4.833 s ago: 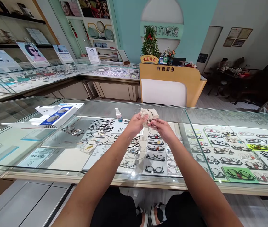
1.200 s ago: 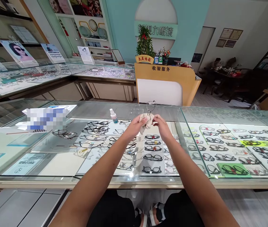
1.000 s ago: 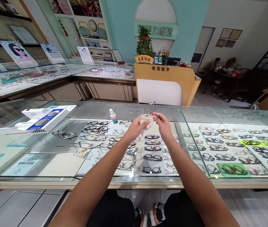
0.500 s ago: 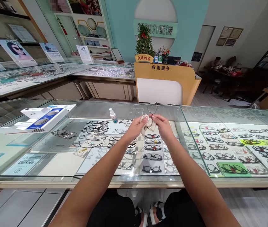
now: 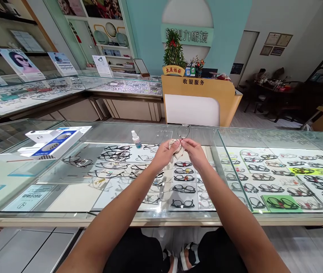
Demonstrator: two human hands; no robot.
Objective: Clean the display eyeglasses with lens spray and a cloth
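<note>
- Risk, far L: open box [image 5: 55, 145] sits on glass counter [image 5: 76, 197], well apart from hands; low risk imo, unless a wide L swing catches its flap.
- Risk, L of ctr: spray bottle [image 5: 136, 140] upright on far part of counter, near L hand [image 5: 164, 151]; stray knuckle could tip it.
- Risk, ctr: L hand clasps bunched cloth [image 5: 177, 152], thumb on top. Grit in folds (can't tell if any) might scratch a lens; too hard a squeeze might bend rim.
- Risk, just R: held glasses [image 5: 183, 132] raised above far part of counter, on far side of fingertips. If pinch slips, prob. drop onto glass, poss. over far edge.
- Risk, R: R hand [image 5: 194, 151] pinches near part of held glasses w/ thumb + fingertips; exact contact too small to tell. Uneven pull betw. hands could twist frame.
- Look, cloth: beige, soft-looking, crumpled to a wad, partly hidden by L fingers.
- Look, held glasses: thin dark rim, one roundish lens showing, see-through, bkgd visible thru it. Rest hidden or too fine to make out; smudges, can't tell.
</note>
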